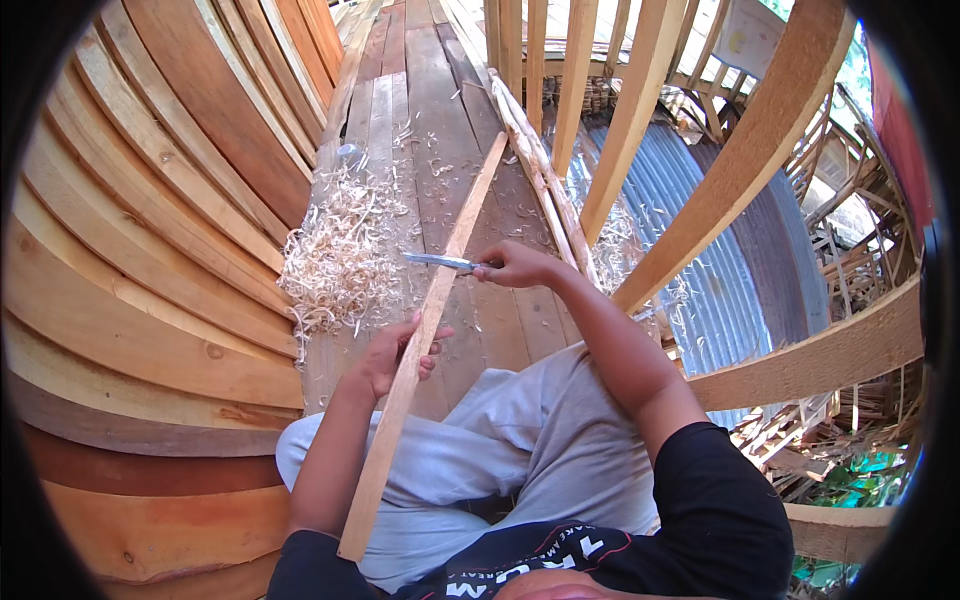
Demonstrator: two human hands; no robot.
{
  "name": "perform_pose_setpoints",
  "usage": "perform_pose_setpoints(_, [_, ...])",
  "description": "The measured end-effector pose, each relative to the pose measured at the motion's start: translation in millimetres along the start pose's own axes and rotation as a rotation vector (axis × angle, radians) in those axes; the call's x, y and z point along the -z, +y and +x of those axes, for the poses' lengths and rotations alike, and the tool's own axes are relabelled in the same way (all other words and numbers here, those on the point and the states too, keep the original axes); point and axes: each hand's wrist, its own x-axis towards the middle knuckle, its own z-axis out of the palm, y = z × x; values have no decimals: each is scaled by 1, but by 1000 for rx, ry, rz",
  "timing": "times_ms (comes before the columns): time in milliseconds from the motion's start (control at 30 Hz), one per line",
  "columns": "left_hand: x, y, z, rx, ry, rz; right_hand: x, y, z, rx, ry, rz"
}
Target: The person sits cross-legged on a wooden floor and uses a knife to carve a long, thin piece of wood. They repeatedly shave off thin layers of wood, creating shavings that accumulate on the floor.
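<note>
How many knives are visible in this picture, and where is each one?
1: the knife in the right hand, across the wooden strip. The pile of shavings could hide others.

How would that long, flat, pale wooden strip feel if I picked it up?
The wooden strip is probably stiff: it runs straight past the left hand. Being flat, it likely won't roll. It looks thin, so might feel light.
</note>
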Motion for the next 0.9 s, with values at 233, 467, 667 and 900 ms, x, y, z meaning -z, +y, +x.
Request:
perform_pose_setpoints(233, [5, 3, 16, -30, -17, 3, 11, 8, 14, 32, -66, 23])
perform_pose_setpoints(467, [-1, 3, 24, -133, -137, -78, 17, 10, 13, -18, -147, 20])
perform_pose_setpoints(667, [11, 11, 48, -55, -18, -311, 15, -1, 10, -13, -130, 59])
perform_pose_setpoints(900, [-1, 18, 40, -72, -139, -191, -6, -4, 10, 44, 65, 15])
